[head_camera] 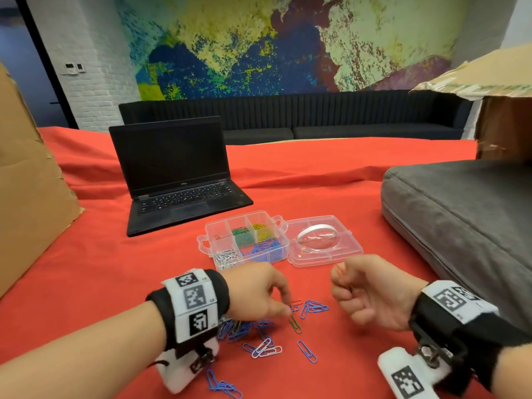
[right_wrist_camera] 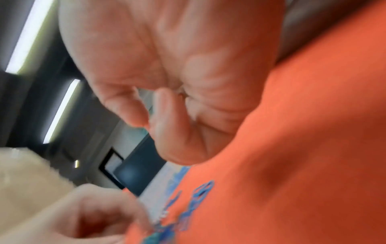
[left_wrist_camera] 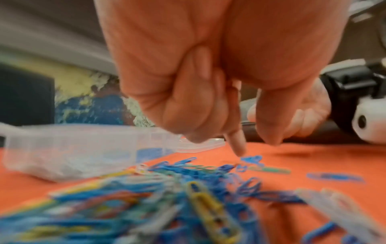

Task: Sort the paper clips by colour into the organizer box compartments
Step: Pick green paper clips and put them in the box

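Note:
A clear organizer box (head_camera: 203,243) stands open on the red cloth, its lid (head_camera: 325,243) folded out to the right. Its compartments hold white, blue, green, yellow and a few red clips. A loose pile of paper clips (head_camera: 244,329), mostly blue, lies in front of it and fills the blurred foreground (left_wrist_camera: 188,189) of the left wrist view. My left hand (head_camera: 285,308) reaches down at the pile's right edge; its index finger (left_wrist_camera: 238,148) and thumb stand apart just above a red clip (head_camera: 296,303) and a green clip (head_camera: 295,323). My right hand (head_camera: 345,289) hovers to the right, curled into a fist, with what looks like a thin red clip in it.
An open black laptop (head_camera: 172,174) sits behind the box. A grey cushion (head_camera: 460,214) lies on the right, with a cardboard box (head_camera: 503,116) behind it. A cardboard sheet (head_camera: 28,182) stands at the left. Single blue clips (head_camera: 307,351) lie scattered near the front.

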{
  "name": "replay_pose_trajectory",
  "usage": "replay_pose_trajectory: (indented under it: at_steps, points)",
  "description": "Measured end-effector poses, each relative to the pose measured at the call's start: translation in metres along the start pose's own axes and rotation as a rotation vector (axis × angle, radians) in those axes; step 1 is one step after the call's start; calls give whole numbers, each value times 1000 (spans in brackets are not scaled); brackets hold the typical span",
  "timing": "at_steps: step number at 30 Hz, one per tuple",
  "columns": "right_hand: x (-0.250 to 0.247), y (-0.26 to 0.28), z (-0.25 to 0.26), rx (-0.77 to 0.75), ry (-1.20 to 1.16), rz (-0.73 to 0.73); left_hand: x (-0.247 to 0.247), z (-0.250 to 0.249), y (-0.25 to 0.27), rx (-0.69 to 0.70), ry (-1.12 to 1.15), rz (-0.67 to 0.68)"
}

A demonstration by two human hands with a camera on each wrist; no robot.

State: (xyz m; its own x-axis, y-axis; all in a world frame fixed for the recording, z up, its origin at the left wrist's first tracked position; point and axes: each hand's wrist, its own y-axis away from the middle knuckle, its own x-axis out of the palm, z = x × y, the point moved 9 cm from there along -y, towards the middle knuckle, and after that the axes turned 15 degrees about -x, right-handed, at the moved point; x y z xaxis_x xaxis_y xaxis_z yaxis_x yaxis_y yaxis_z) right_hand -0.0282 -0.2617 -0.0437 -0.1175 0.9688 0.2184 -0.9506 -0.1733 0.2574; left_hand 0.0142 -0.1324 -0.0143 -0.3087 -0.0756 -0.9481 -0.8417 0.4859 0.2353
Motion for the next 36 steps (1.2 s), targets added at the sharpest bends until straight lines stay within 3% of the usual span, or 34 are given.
replay_pose_trajectory:
  at_steps: [4,7,10,13,15,17,20,22,25,28,30,33,36]
  points:
    - [14,-2,19,-92,-347,20,2,-7,-10,-13,-112,-59]
    - [10,-4,18,-83,-363,-34,7,-3,-15,-33,-120,-28]
    - [-3,-8,7,-31,64,-123,6,4,-17,-46,-61,4]
    - [7,-15,12,-53,797,20,-2,21,-16,-81,76,20]
    - [27,-27,22,-186,1167,130,-9,37,-13,-117,220,40]
    - [48,-38,30,-300,1366,175,-13,55,-8,-168,468,83]
    - [62,-52,24,-299,1556,261,-8,78,4,-244,1111,266]
    - [65,-57,21,-282,1656,294,-9,81,13,-201,1439,391]
    - [57,-59,19,-253,1710,294,-15,79,23,-79,1656,530]
    - [40,-57,12,-160,1524,287,-16,83,26,-101,1695,542]
    - [34,-48,8,-89,1060,231,-12,96,23,-242,1577,421]
    - [31,-40,1,32,83,63,-10,111,22,-347,1066,202]
    - [46,-36,7,27,-325,73,-2,123,28,-382,805,209]
